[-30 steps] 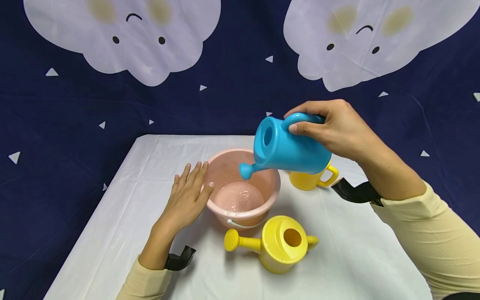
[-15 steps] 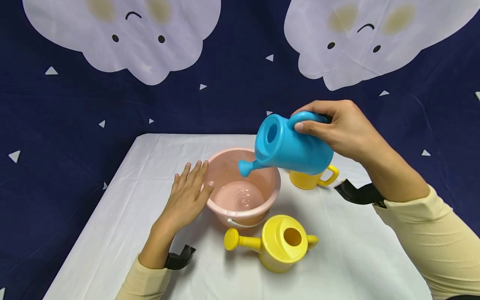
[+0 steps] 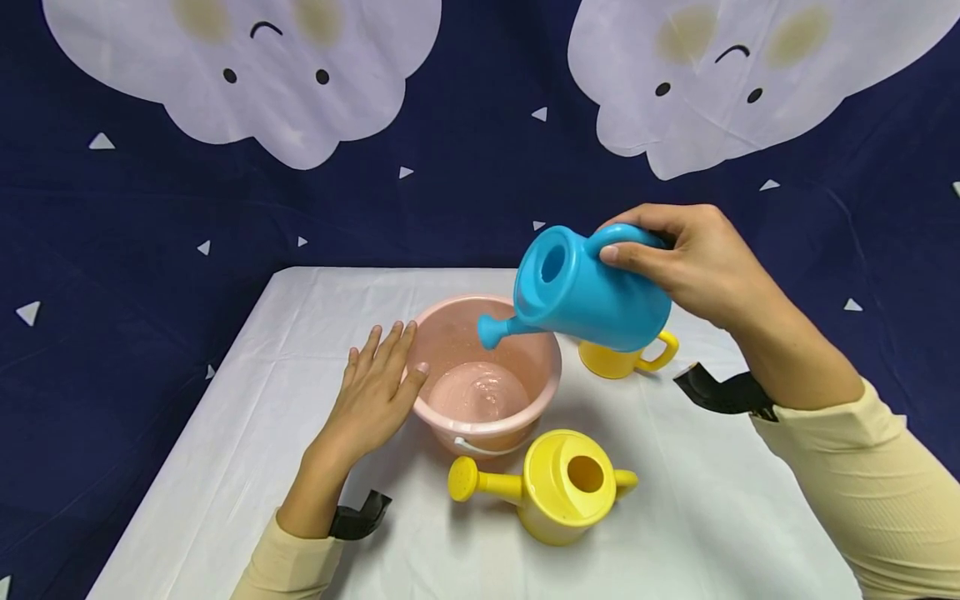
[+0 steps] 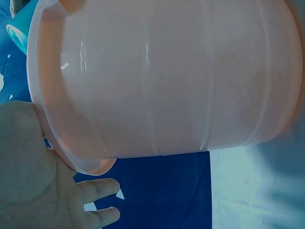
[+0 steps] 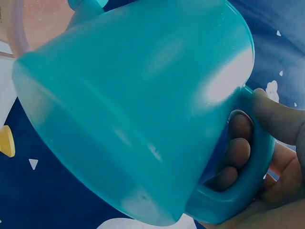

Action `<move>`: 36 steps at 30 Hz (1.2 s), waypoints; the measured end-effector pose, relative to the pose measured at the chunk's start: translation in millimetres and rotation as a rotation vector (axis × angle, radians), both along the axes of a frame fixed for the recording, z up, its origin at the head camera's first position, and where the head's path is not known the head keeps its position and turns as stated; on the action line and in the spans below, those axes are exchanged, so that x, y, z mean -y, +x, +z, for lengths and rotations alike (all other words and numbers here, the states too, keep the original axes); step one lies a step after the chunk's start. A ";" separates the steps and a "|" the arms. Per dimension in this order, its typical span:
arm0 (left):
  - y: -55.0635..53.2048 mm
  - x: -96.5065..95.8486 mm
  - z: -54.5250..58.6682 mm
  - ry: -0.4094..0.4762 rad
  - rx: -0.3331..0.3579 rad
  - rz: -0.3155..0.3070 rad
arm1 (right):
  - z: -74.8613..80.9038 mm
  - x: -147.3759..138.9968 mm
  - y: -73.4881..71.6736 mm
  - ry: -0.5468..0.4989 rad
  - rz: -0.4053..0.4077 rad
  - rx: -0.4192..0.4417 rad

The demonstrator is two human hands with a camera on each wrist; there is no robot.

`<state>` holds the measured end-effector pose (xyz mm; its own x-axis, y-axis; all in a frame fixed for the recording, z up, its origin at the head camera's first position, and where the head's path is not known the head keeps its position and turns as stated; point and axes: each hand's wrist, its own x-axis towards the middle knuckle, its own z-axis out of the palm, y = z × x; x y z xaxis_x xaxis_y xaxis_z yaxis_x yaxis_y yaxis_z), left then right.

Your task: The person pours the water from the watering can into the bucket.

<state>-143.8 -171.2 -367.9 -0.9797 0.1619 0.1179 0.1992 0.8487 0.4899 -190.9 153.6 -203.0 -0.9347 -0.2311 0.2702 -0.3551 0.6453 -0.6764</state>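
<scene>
Blue plastic watering can (image 3: pixel 600 292) tilts over pink plastic bucket (image 3: pixel 448 346)

Held by its handle (image 3: pixel 617 232) in the curled right hand (image 3: pixel 693 258), it has edged rightward, spout (image 3: pixel 492 332) still overhead: pouring likely continues. The left hand (image 3: pixel 375 390), straight-fingered, touches the rim (image 3: pixel 483 428).

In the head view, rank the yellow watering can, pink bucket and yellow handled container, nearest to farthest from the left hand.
1. Pink bucket, right beside the left hand.
2. Yellow watering can, at the bucket's front right.
3. Yellow handled container, past the bucket's right side.
</scene>
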 end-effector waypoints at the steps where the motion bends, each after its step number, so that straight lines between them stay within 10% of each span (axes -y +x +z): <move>1: -0.1 0.0 -0.1 0.001 -0.001 -0.001 | -0.5 -0.9 0.0 -0.005 -0.001 -0.002; 36: 0.4 -0.2 1.1 0.006 0.001 0.003 | -19.4 -23.0 4.6 -0.152 -0.018 -0.050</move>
